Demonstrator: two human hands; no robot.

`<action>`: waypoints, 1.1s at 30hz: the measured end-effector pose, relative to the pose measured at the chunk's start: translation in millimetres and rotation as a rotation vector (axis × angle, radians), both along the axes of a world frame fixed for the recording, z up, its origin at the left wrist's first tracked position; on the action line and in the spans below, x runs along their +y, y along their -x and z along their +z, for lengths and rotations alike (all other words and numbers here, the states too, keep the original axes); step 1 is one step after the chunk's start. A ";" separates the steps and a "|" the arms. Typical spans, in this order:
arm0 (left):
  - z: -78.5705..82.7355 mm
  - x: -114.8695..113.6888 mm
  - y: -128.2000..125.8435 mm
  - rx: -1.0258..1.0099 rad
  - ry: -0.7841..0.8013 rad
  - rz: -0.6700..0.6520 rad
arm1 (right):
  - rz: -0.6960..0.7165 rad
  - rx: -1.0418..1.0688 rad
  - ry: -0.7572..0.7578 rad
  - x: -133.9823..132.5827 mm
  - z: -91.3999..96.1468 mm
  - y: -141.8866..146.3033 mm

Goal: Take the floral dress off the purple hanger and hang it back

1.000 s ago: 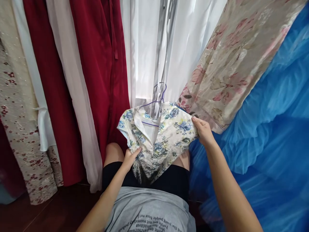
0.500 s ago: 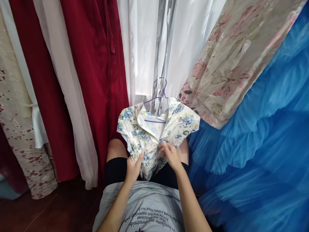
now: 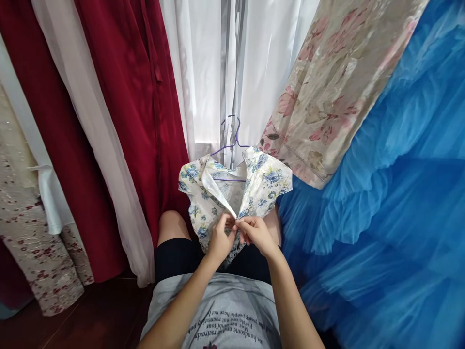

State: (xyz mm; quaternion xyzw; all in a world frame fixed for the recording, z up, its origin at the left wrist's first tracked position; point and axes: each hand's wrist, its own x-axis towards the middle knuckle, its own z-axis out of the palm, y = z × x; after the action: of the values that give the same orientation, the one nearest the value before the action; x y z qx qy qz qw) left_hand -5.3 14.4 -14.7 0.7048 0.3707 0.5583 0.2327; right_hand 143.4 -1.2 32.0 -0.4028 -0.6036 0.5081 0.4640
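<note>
A white short-sleeved garment with blue flowers (image 3: 271, 177) lies across my lap, its neck opening turned away from me. Inside its shoulders sits a thin purple hanger (image 3: 228, 145), with the hook pointing up. At the bottom of the V-shaped opening, my left hand (image 3: 222, 237) pinches the left front edge. Right beside it, my right hand (image 3: 256, 232) pinches the other edge, the fingertips of both hands nearly touching. Whatever small fastener may be between the fingers is hidden. The lower part of the garment bunches beneath my hands.
Dark red fabric (image 3: 109, 97) and a pale sheer strip (image 3: 90, 140) hang at the left. White cloth (image 3: 269, 63) hangs ahead. A beige floral garment (image 3: 327, 97) and blue ruffled tulle (image 3: 399, 218) crowd the right side. Dark tiled floor (image 3: 94, 310) shows at lower left.
My left hand has moved right and up from the garment's left side to the front opening. My right hand has settled there, and the two front edges are now held together.
</note>
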 end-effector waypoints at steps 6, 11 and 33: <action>21.6 7.4 0.0 0.335 -0.029 0.005 | -0.206 0.295 -0.076 47.9 54.4 3.7; 36.0 6.3 21.6 0.546 -0.012 0.027 | -0.234 0.461 -0.079 102.9 140.1 10.8; 207.0 107.9 47.5 -0.134 -0.472 0.344 | -0.406 0.058 -0.369 102.2 75.7 37.7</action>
State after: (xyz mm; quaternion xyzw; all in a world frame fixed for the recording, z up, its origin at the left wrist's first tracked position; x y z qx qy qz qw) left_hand -52.8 122.4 192.4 0.6278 0.3283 0.7057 -0.0116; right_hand 105.6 101.0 107.7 -0.4095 -0.5792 0.2973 0.6391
